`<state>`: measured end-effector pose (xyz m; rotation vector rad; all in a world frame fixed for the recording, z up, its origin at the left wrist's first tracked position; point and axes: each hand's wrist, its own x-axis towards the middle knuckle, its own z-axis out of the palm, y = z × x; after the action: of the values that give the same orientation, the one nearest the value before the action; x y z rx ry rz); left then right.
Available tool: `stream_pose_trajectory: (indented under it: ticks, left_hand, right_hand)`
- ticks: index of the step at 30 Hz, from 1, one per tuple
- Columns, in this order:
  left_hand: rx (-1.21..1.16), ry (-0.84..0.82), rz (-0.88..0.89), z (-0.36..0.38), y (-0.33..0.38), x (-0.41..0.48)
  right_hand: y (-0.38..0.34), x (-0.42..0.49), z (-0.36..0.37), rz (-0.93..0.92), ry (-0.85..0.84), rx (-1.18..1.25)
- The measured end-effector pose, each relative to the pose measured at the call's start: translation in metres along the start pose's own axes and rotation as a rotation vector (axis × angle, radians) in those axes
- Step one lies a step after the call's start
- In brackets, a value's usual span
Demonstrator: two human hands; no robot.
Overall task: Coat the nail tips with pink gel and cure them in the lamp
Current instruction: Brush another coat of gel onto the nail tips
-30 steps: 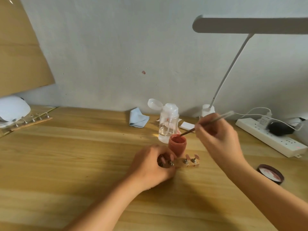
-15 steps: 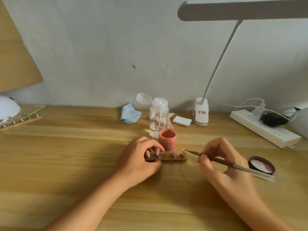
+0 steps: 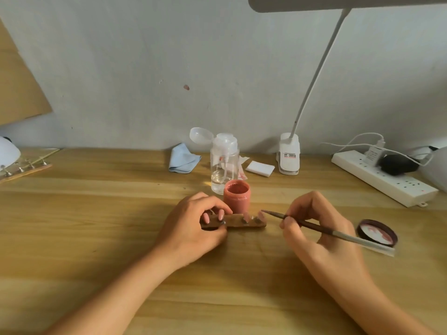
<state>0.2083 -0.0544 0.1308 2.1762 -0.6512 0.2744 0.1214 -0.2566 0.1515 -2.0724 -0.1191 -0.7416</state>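
Pinning the wooden strip (image 3: 235, 223) to the counter (image 3: 96, 213) with the left hand (image 3: 193, 223), fingers curled over its left end, presumably to stop the nail tips (image 3: 260, 215) skidding under a stroke. Pinching the brush (image 3: 321, 229) pen-style in the right hand (image 3: 314, 228), hand low toward the counter for steadiness, bristles at or just touching the rightmost tip. Open pink gel jar (image 3: 236, 198) set just behind the strip, close for reloading; lid (image 3: 377, 232) parked upturned to the right, clear of the work. Coating in hand, by the look of it; curing not yet begun.
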Motion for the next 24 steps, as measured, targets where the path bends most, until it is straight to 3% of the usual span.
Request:
stream_pose_trajectory:
  ticks: [24]
  left_hand:
    - [-0.011,0.006,0.001,-0.0008,0.0027,-0.0013]
  right_hand:
    - [-0.0022,-0.0053,0.0016,-0.088,-0.106,-0.158]
